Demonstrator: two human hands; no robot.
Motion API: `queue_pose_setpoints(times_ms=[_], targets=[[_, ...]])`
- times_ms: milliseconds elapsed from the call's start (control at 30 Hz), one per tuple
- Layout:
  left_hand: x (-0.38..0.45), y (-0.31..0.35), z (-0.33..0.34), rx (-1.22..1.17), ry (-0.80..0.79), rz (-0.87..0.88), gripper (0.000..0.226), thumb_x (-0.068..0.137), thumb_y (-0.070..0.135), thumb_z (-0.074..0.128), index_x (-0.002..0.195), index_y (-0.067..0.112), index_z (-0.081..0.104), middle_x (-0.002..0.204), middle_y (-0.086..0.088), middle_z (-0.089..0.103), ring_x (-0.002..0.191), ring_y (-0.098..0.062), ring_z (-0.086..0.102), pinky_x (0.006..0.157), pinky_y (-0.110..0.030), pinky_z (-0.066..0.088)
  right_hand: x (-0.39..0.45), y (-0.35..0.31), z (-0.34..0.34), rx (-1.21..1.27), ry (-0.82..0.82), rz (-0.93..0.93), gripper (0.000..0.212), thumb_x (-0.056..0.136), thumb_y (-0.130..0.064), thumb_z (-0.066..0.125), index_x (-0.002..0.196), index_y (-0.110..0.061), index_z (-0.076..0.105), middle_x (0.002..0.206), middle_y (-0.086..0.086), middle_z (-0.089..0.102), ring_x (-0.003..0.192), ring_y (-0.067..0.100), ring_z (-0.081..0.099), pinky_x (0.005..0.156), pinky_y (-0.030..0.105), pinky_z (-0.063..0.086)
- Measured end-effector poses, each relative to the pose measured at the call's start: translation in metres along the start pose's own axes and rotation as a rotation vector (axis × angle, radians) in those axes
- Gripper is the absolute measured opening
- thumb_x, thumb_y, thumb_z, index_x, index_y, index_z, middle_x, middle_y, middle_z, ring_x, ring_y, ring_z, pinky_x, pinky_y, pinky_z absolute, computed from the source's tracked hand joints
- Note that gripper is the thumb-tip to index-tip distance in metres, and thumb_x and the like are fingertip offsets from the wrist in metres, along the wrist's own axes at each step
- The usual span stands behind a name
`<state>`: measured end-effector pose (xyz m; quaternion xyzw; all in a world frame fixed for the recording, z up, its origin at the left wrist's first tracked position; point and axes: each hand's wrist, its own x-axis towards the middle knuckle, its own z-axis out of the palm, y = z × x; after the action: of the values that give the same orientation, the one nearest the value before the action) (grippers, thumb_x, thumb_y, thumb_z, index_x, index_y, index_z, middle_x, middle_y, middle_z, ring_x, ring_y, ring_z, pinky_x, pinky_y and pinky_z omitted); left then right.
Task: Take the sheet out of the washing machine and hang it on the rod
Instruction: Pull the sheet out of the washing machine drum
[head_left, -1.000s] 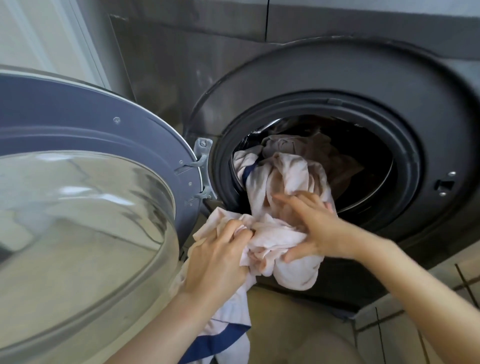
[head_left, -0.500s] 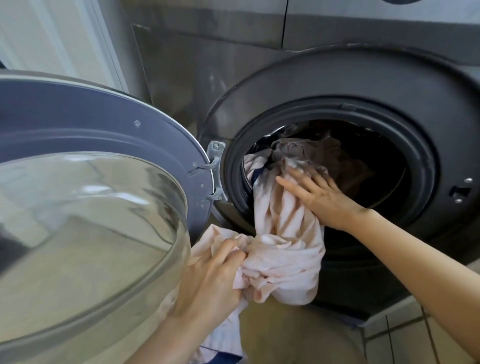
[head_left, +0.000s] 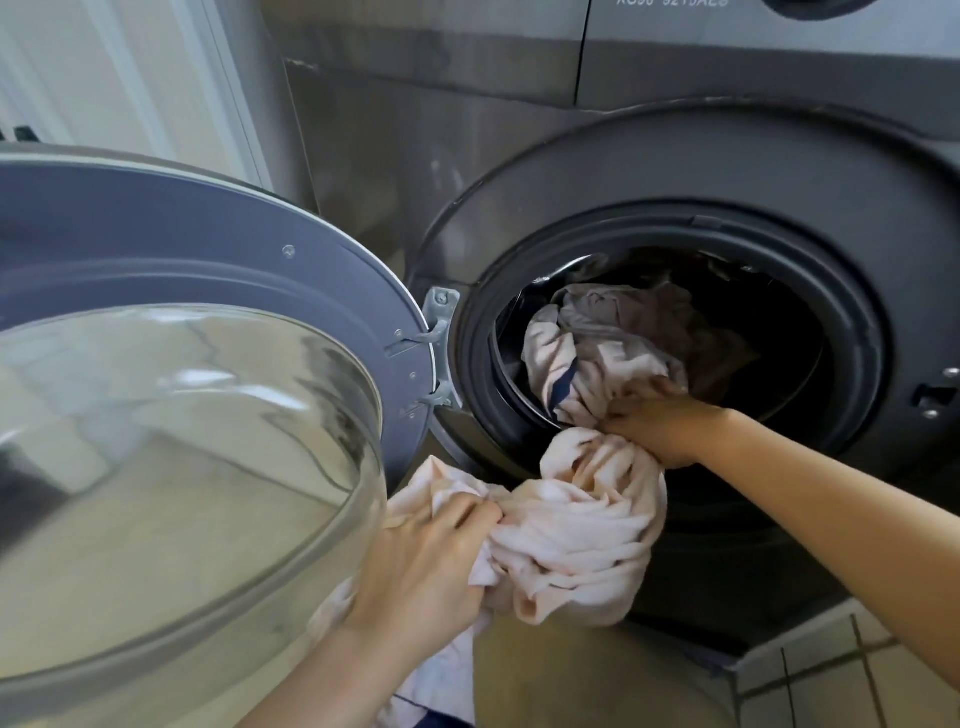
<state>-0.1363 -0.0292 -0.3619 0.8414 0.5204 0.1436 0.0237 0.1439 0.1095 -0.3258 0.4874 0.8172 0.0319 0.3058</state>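
I see my left hand low in front of the washing machine, its fingers curled tightly round a bunched fold of the sheet. My right hand is at the lower lip of the round opening, closed in a fist round another gather of the same pale pink cloth, knuckles toward me.

The sheet runs in one crumpled rope: its far part is still inside the drum, heaped against the left side of the opening, where a dark blue stripe shows among the folds. From my right hand it spills over the rubber seal and sags in a thick wad between my two hands, hanging in front of the machine's lower front panel. Below my left hand more cloth trails down toward the bottom edge of the view, with a bit of blue border showing there.

The machine's door stands swung wide to the left, its glass bowl bulging toward me and filling the left half of the view; its hinge sits just left of the opening. Pale floor tiles show at the bottom right corner.
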Motion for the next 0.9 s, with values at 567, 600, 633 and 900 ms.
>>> queue_pose_setpoints(times_ms=[567,600,633,900], targets=[[0.021,0.032,-0.009,0.068,-0.02,0.031,0.124,0.051,0.034,0.08,0.151,0.032,0.007,0.075,0.001,0.057,0.056,-0.019,0.056,0.03,-0.024,0.036,-0.045,-0.02,-0.012,0.268,0.432,0.231,0.011,0.079,-0.024,0.048,0.08,-0.022,0.059,0.076,-0.003,0.06,0.074,0.022,0.061,0.067,0.035,0.054],[0.024,0.034,-0.01,0.045,-0.021,0.027,0.124,0.053,0.034,0.079,0.151,0.033,0.003,0.076,0.0,0.058,0.056,-0.019,0.056,0.03,-0.026,0.038,-0.051,-0.031,-0.021,0.29,0.46,0.24,0.008,0.077,-0.021,0.05,0.073,-0.02,0.057,0.068,-0.005,0.056,0.066,0.019,0.057,0.06,0.032,0.052],[0.026,0.036,-0.01,0.024,-0.022,0.018,0.124,0.055,0.034,0.079,0.151,0.034,0.0,0.076,0.0,0.058,0.055,-0.02,0.056,0.03,-0.026,0.038,-0.057,-0.041,-0.027,0.326,0.488,0.259,0.009,0.076,-0.018,0.05,0.068,-0.019,0.054,0.063,-0.005,0.052,0.06,0.016,0.05,0.054,0.029,0.046],[0.037,0.03,-0.004,0.104,-0.008,0.043,0.128,0.05,0.015,0.078,0.15,0.039,0.001,0.074,-0.006,0.057,0.058,-0.021,0.056,0.034,-0.028,0.041,-0.085,-0.11,-0.021,1.031,0.751,0.261,0.043,0.073,-0.016,0.064,0.107,-0.033,0.045,0.07,-0.002,0.069,0.059,0.011,0.062,0.056,0.031,0.052]])
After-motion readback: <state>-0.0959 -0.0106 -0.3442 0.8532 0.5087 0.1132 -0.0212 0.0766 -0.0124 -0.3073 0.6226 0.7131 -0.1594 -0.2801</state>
